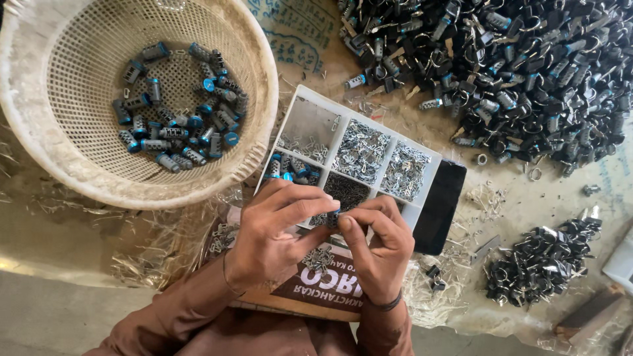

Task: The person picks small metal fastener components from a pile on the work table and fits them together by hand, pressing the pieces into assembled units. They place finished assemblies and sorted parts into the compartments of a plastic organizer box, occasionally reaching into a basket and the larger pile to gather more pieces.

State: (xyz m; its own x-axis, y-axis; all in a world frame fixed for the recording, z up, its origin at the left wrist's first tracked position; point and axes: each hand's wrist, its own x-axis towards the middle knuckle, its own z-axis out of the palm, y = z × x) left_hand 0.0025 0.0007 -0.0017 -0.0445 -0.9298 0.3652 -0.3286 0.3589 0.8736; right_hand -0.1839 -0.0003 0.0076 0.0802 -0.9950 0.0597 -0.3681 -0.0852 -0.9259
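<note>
View from the head camera, looking down. The left hand (267, 231) and right hand (379, 247) met over the near edge of a white compartment tray (310, 125), their fingers closed together on a small cylinder part (335, 216) with a blue tip; the part was pinched between both sets of fingertips and was mostly hidden by them. The tray's compartments held small metal pieces, dark springs and a few more blue-tipped cylinders (290, 168). A dark flat phone-like slab (442, 204) lay touching the tray's right side. At upper left stood a woven plastic basket (257, 59) with a cluster of finished cylinders (175, 109) in its bottom. A large heap of dark metal parts (521, 72) filled the upper right, and a smaller heap (544, 260) lay at lower right.
</note>
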